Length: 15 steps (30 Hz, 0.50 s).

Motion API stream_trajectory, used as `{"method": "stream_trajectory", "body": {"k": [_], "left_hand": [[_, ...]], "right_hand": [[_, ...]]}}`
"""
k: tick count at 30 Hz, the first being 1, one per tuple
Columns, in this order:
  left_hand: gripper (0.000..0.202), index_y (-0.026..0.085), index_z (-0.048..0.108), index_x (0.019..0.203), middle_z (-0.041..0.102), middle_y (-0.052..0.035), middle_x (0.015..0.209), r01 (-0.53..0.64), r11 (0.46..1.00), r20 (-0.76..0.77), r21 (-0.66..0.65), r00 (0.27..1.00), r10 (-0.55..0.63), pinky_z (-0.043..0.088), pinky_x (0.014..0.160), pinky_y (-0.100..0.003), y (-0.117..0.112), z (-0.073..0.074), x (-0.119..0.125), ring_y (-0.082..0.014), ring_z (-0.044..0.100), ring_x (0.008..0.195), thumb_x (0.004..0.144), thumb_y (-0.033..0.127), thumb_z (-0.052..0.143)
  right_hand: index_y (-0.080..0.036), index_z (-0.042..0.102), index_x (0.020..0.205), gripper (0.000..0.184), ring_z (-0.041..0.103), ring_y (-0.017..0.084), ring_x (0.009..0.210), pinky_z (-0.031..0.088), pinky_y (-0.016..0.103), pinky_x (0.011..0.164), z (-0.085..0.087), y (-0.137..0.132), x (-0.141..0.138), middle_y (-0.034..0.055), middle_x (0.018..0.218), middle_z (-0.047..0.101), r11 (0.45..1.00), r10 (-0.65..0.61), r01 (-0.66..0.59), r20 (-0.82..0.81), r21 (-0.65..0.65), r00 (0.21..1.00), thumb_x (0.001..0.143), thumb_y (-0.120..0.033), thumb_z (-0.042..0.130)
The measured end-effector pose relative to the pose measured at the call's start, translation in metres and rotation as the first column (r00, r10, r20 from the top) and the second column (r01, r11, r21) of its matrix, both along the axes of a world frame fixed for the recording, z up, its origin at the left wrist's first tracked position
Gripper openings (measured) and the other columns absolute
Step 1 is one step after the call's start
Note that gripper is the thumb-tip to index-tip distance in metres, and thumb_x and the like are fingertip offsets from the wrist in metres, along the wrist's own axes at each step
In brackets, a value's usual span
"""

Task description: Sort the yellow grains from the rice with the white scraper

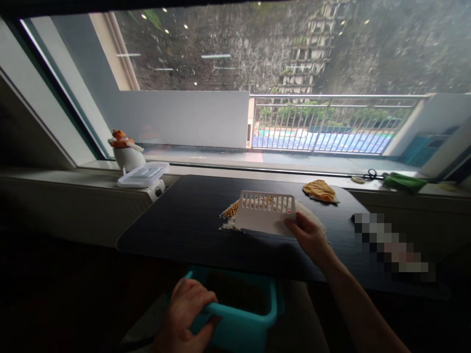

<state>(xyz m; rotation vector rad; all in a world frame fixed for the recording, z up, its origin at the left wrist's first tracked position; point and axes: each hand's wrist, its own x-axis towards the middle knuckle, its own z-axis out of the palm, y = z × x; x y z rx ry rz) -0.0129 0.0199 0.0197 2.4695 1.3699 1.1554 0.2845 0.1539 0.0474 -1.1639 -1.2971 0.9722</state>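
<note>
The right hand pinches the right end of a white slotted scraper — thumb on its near face, the other fingers mostly hidden behind it — and holds it tilted over a black tabletop. Its row of long slots runs along the upper edge, and through them show yellow and white grains. Beyond its left end lie yellow corn kernels, with white rice-like grains scattered just in front of them; more pale grains spread out behind the right hand. The left hand is clamped on the left part of the rim of a teal plastic bin, its fingers curled over the edge and its thumb lower on the outside. The bin sits below the table's near edge (what is inside is too dark to make out). Toward the table's far right lies a crumpled tan cloth, well apart from the bin. On the heater to the left rests a clear plastic container, near a white pot with an orange top.
</note>
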Motion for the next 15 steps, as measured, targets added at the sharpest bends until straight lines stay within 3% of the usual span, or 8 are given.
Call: {"method": "stream_trajectory", "body": {"k": [9,15], "left_hand": [[0.019,0.024,0.058,0.088,0.065,0.0027,0.074,0.027,0.999,0.011,0.042,1.0,-0.027,0.049,0.072,-0.031,0.002,-0.001,0.0,-0.0187,0.059,0.074,0.076,0.009,0.063],[0.019,0.024,0.059,0.088,0.065,0.0027,0.074,0.028,0.999,0.029,0.025,0.999,-0.028,0.048,0.072,-0.031,0.002,-0.005,0.0,-0.0193,0.059,0.076,0.077,0.009,0.063]], "right_hand": [[-0.02,0.07,0.1,0.035,0.068,0.025,0.085,0.054,0.035,0.074,0.0,0.011,0.006,0.0058,0.099,0.075,0.999,-0.04,0.038,-0.04,-0.038,0.998,0.07,-0.039,0.07],[-0.02,0.071,0.094,0.034,0.068,0.025,0.086,0.054,0.035,0.075,0.005,0.012,0.003,0.0048,0.095,0.075,0.995,-0.02,0.014,-0.062,-0.094,0.998,0.065,-0.036,0.072]]}}
